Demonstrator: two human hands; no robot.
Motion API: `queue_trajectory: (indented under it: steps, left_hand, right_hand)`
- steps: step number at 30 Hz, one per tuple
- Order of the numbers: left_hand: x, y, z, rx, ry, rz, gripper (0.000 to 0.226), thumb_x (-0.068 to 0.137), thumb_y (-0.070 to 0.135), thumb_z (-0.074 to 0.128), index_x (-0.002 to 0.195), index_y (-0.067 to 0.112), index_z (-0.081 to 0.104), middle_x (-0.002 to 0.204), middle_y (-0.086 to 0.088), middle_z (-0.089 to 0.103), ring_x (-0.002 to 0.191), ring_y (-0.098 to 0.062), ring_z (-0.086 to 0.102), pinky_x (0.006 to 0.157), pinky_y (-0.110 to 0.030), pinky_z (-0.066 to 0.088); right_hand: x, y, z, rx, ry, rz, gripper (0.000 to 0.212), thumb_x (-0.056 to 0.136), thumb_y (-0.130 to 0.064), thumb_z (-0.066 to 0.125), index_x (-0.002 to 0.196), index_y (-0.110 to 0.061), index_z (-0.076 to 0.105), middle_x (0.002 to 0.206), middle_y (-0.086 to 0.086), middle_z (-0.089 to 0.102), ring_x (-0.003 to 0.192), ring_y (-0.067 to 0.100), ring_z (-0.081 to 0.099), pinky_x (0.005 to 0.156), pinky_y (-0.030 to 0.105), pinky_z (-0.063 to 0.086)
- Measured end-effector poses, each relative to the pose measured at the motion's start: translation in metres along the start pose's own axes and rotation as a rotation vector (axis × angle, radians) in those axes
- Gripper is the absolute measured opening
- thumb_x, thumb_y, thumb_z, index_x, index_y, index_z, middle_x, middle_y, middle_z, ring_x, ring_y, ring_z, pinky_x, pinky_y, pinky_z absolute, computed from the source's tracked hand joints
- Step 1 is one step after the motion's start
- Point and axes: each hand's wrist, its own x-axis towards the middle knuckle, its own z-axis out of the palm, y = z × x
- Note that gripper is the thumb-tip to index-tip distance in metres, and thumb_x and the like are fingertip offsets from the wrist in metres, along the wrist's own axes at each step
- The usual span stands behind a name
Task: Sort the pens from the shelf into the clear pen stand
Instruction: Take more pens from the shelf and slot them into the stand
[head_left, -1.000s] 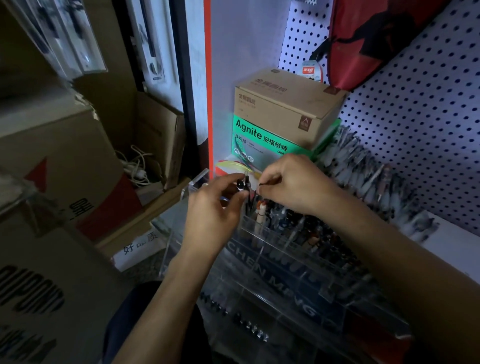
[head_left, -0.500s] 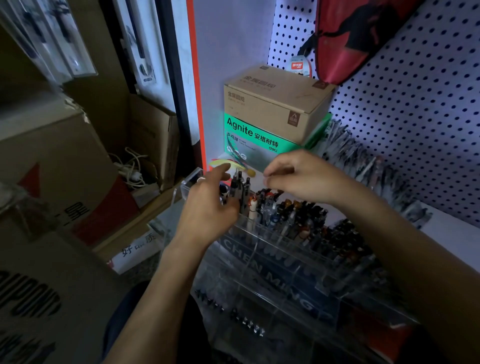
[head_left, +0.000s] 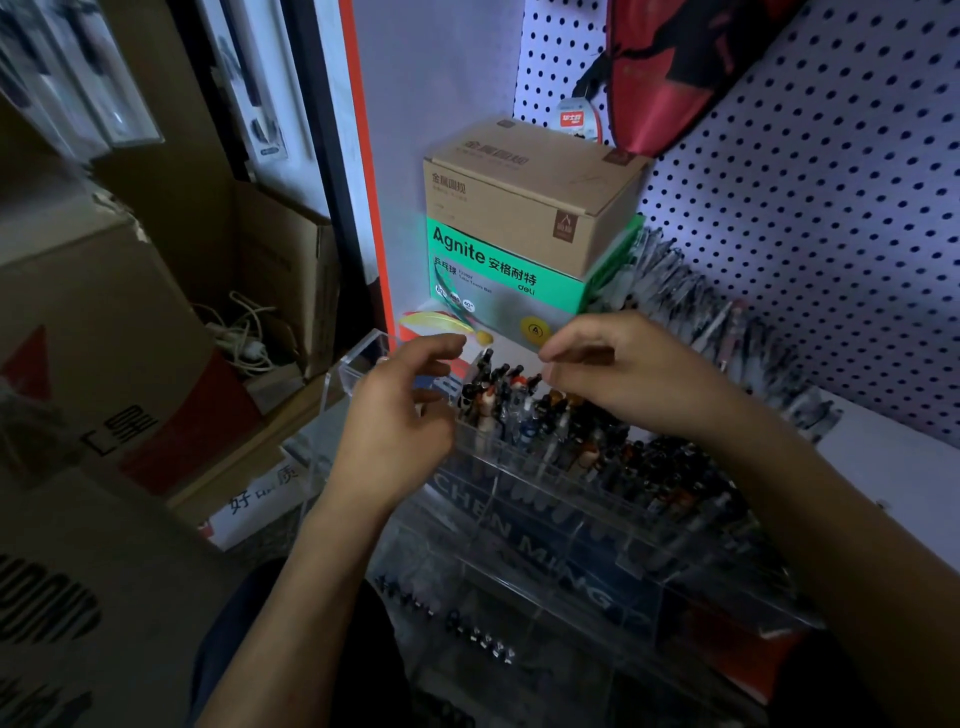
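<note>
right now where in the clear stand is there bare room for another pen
The far-left end of the clear pen stand, behind the left hand, looks bare. Right of it, the pens are packed tight below the right hand.

Brown box (head_left: 530, 192) on green box (head_left: 498, 280); white pegboard (head_left: 831, 208) black-dotted.

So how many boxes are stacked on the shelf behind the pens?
2. A brown cardboard box sits on top of a green box in the shelf corner, just behind the hands. Others may be hidden behind them.
</note>
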Motion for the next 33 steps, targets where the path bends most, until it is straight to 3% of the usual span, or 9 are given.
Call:
queue_trajectory:
  steps: [3,6,14,19,22,26,29,31,33]
  left_hand:
    - [-0.001,0.010,-0.001,-0.039,0.085,0.078,0.044,0.078,0.004,0.046,0.114,0.016,0.067,0.112,0.005,0.065,0.101,-0.001,0.060,0.082,-0.013,0.049]
    - [0.001,0.028,0.005,-0.145,0.072,0.136,0.030,0.085,-0.002,0.056,0.105,0.015,0.070,0.103,0.003,0.071,0.096,-0.011,0.067,0.085,-0.024,0.053]
    - [0.029,0.095,0.065,-0.202,-0.267,0.242,0.028,0.086,0.000,0.067,0.091,0.028,0.070,0.088,0.008,0.073,0.083,-0.006,0.069,0.080,-0.019,0.054]
    - [0.049,0.126,0.118,-0.056,-0.517,0.257,0.019,0.088,0.005,0.068,0.093,0.023,0.071,0.084,0.004,0.071,0.078,-0.008,0.067,0.075,-0.020,0.054]
    - [0.058,0.139,0.147,0.121,-0.663,0.272,0.014,0.091,0.014,0.067,0.103,0.020,0.071,0.088,0.012,0.067,0.083,-0.004,0.066,0.077,-0.023,0.053]
    - [0.066,0.151,0.182,0.370,-0.836,0.260,0.020,0.096,0.020,0.061,0.115,0.019,0.068,0.098,0.005,0.066,0.085,-0.003,0.061,0.077,-0.022,0.050]
    - [0.068,0.161,0.213,0.453,-0.886,0.281,0.022,0.095,0.020,0.061,0.116,0.018,0.069,0.105,0.002,0.068,0.081,-0.001,0.059,0.075,-0.021,0.050]
    - [0.068,0.167,0.237,0.497,-0.913,0.297,0.022,0.095,0.018,0.061,0.114,0.016,0.070,0.096,0.006,0.064,0.074,0.004,0.055,0.067,-0.013,0.045]
    - [0.066,0.170,0.263,0.592,-0.924,0.322,0.021,0.093,0.017,0.061,0.111,0.015,0.071,0.091,0.005,0.061,0.071,-0.002,0.054,0.067,-0.018,0.046]
  right_hand:
    - [-0.013,0.002,-0.005,0.078,0.087,-0.029,0.014,0.089,-0.026,0.069,0.102,-0.025,0.072,0.096,-0.014,0.069,0.085,-0.006,0.063,0.073,0.010,0.047]
    - [-0.033,0.006,-0.013,0.112,0.193,-0.058,0.012,0.088,-0.022,0.070,0.100,-0.024,0.073,0.095,-0.013,0.071,0.084,-0.006,0.064,0.074,0.010,0.048]
    - [-0.094,0.035,-0.065,0.103,0.415,0.017,0.008,0.091,-0.027,0.068,0.099,-0.027,0.071,0.092,-0.015,0.069,0.081,-0.006,0.062,0.067,0.006,0.047]
    - [-0.120,0.081,-0.096,0.105,0.511,0.181,0.005,0.094,-0.028,0.066,0.097,-0.032,0.066,0.092,-0.016,0.067,0.083,-0.003,0.063,0.070,0.011,0.043]
    - [-0.130,0.114,-0.104,0.163,0.567,0.291,0.004,0.093,-0.027,0.067,0.097,-0.028,0.068,0.087,-0.012,0.068,0.081,0.002,0.064,0.074,0.021,0.047]
    - [-0.141,0.160,-0.101,0.257,0.555,0.453,0.010,0.093,-0.024,0.067,0.101,-0.019,0.070,0.088,0.000,0.070,0.082,0.014,0.066,0.083,0.038,0.054]
    - [-0.145,0.184,-0.107,0.233,0.414,0.524,0.016,0.091,-0.025,0.069,0.103,-0.015,0.068,0.090,0.004,0.070,0.081,0.016,0.067,0.078,0.036,0.056]
    - [-0.146,0.195,-0.112,0.223,0.402,0.539,0.019,0.090,-0.028,0.069,0.105,-0.017,0.066,0.090,0.004,0.070,0.081,0.016,0.067,0.074,0.033,0.055]
    - [-0.147,0.205,-0.116,0.218,0.426,0.552,0.020,0.090,-0.029,0.069,0.106,-0.017,0.066,0.090,0.003,0.069,0.081,0.016,0.066,0.072,0.031,0.053]
